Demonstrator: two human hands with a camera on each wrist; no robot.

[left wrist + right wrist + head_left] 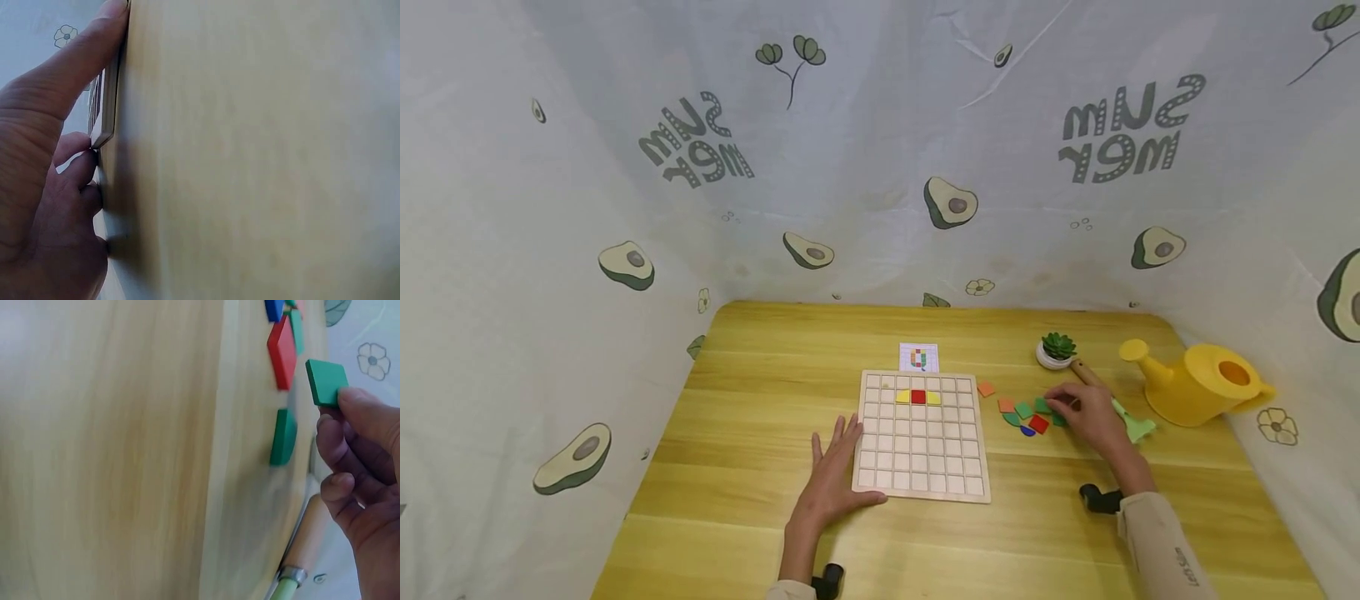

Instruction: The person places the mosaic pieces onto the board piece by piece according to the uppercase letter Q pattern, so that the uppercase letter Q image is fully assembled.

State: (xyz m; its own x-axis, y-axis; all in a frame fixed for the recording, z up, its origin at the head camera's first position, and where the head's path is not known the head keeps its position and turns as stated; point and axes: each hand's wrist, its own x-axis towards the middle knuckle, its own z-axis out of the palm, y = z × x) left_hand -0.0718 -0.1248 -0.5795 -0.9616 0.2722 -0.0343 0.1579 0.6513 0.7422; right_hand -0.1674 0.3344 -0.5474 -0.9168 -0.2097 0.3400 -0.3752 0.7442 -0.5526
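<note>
My right hand (1090,417) pinches a green square tile (327,383) between thumb and fingertips, raised off the table. Beneath it in the right wrist view lie a green curved piece (284,437) and a red tile (282,353). The left hand (831,483) lies spread at the lower left corner of the wooden grid board (919,492), thumb along the front edge and fingers by the left edge. A red square (918,397) sits in the board's second row, with a yellow piece (903,397) and another yellow piece (933,397) on either side.
Loose orange, green, red and blue pieces (1006,406) lie right of the board. A pattern card (919,357) stands behind it. Farther right are a potted succulent (1056,352), a green tool with a wooden handle (1086,372) and a yellow watering can (1202,383).
</note>
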